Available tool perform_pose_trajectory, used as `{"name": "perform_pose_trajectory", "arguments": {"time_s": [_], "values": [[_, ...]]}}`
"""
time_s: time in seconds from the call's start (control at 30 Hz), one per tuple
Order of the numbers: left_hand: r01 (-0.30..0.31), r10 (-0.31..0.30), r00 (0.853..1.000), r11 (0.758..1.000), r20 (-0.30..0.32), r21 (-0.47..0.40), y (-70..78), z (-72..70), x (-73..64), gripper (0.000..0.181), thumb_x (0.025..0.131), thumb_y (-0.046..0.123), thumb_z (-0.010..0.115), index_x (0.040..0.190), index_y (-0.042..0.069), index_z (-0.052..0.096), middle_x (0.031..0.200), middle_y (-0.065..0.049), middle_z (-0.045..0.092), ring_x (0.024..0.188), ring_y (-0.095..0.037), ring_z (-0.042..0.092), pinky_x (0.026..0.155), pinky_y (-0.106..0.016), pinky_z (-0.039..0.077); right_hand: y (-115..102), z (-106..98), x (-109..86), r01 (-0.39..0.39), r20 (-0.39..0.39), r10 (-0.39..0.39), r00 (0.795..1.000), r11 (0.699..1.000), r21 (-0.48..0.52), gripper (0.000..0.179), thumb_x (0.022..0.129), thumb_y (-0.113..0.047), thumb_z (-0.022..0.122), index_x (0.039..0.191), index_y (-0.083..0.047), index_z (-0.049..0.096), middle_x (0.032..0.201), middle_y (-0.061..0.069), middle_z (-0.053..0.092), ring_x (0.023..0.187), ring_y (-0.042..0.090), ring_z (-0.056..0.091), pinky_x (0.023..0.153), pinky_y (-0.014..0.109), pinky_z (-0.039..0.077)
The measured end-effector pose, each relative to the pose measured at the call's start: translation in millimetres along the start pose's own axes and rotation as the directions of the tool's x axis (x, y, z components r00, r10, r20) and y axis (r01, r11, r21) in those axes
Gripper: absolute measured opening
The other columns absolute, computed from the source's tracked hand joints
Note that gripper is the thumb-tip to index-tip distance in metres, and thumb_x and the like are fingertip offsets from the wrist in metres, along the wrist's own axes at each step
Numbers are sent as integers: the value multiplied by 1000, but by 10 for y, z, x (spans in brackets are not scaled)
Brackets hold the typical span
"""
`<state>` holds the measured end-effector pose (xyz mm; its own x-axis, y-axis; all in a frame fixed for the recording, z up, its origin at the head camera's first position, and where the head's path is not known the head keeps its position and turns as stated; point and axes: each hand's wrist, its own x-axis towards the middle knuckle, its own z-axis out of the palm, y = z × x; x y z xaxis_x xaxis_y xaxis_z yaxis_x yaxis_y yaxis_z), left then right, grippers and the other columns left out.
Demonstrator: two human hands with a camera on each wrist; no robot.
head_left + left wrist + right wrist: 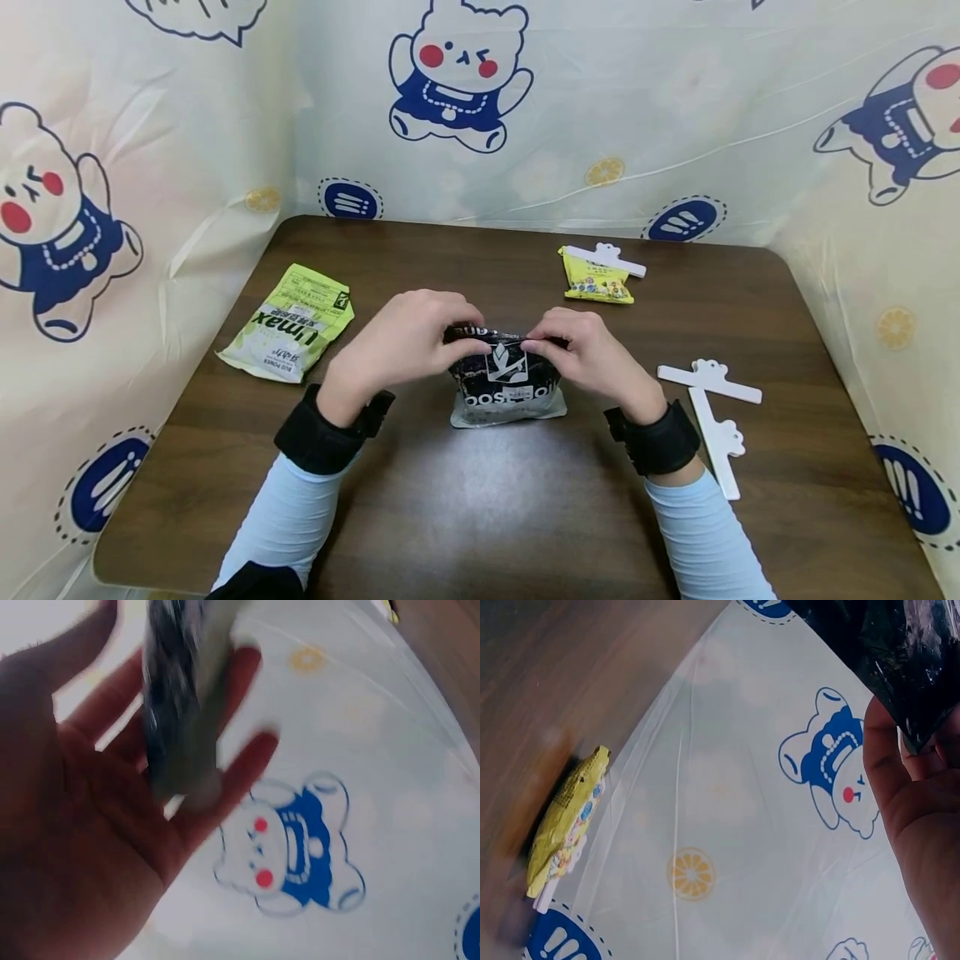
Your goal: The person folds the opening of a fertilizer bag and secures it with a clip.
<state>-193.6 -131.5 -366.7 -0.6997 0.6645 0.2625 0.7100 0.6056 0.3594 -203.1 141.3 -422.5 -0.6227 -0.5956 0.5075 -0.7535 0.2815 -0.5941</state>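
Observation:
A black and grey bag with white print stands at the middle of the table, its top edge folded over. At its upper left corner my left hand grips the top, thumb in front and fingers behind. My right hand pinches the same edge on the right side, thumb toward me. In the left wrist view the bag shows edge-on and blurred against the fingers. The right wrist view has a dark corner of the bag between the fingers of my right hand.
On the brown table, a green and white pouch lies at the left. A small yellow packet with a white clip across its top is at the back right. Two more white clips, one sideways and one lengthwise, lie beside my right wrist.

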Motion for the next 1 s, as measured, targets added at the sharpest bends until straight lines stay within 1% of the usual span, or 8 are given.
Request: {"name": "perform_pose_trajectory", "arguments": {"time_s": [0.17, 0.23, 0.37, 0.43, 0.53, 0.7, 0.8, 1.0], "values": [[-75, 81, 995, 992, -62, 100, 138, 184, 69, 21, 90, 28, 83, 99, 10, 79, 85, -2, 74, 73, -18, 67, 70, -41, 58, 2, 50, 6, 22, -9, -22, 1000, 1000, 10, 10, 90, 2, 79, 93, -7, 80, 78, 3, 68, 71, 15, 57, 59, 35, 49], [-82, 91, 993, 990, -77, 114, 165, 239, 88, 19, 90, 25, 84, 98, 9, 78, 84, -2, 72, 69, -18, 66, 63, -39, 57, -2, 60, 9, 27, -15, -27, 1000, 1000, 10, 11, 89, 3, 79, 94, -7, 80, 78, 3, 68, 71, 15, 57, 59, 34, 49], [-86, 98, 989, 990, -108, 111, 164, 313, 106, 12, 91, 22, 83, 93, 11, 76, 81, 0, 70, 65, -15, 64, 55, -36, 54, -24, 55, 13, 17, -12, -17, 1000, 1000, 10, 13, 88, 4, 79, 96, -6, 81, 80, 4, 70, 72, 15, 58, 59, 35, 50], [-88, 100, 988, 990, -115, 108, 166, 327, 106, 10, 92, 21, 81, 90, 13, 76, 80, 1, 70, 64, -14, 63, 53, -35, 52, -41, 41, 13, -8, -2, 8, 1000, 1000, 12, 13, 89, 3, 79, 99, -5, 81, 83, 5, 73, 73, 16, 61, 60, 35, 52], [-94, 107, 986, 990, -127, 104, 174, 336, 107, 10, 94, 21, 80, 88, 14, 76, 79, 3, 70, 63, -13, 62, 51, -33, 50, -59, 3, 11, -95, 25, 95, 995, 995, 22, 13, 89, -2, 81, 101, -6, 80, 87, 7, 77, 75, 15, 66, 63, 38, 56], [-96, 111, 983, 989, -143, 111, 179, 356, 106, 13, 95, 22, 78, 85, 15, 76, 75, 4, 68, 59, -12, 60, 46, -31, 44, -65, -91, -1, -263, 87, 260, 962, 964, 29, 16, 85, -8, 86, 98, -9, 76, 88, 6, 79, 79, 17, 68, 68, 45, 57], [-94, 110, 983, 989, -145, 111, 175, 371, 106, 12, 95, 21, 79, 85, 15, 76, 74, 4, 68, 58, -11, 60, 45, -30, 42, -47, -127, -14, -293, 100, 290, 952, 956, 9, 14, 85, -9, 87, 95, -9, 77, 87, 6, 79, 78, 17, 67, 67, 45, 57], [-97, 111, 984, 990, -138, 104, 165, 397, 114, 12, 96, 21, 77, 86, 14, 77, 75, 3, 70, 57, -11, 60, 45, -30, 42, -12, -124, -30, -278, 77, 279, 957, 960, -20, 9, 86, -10, 86, 90, -9, 78, 81, 4, 76, 67, 16, 60, 59, 37, 52]]}}
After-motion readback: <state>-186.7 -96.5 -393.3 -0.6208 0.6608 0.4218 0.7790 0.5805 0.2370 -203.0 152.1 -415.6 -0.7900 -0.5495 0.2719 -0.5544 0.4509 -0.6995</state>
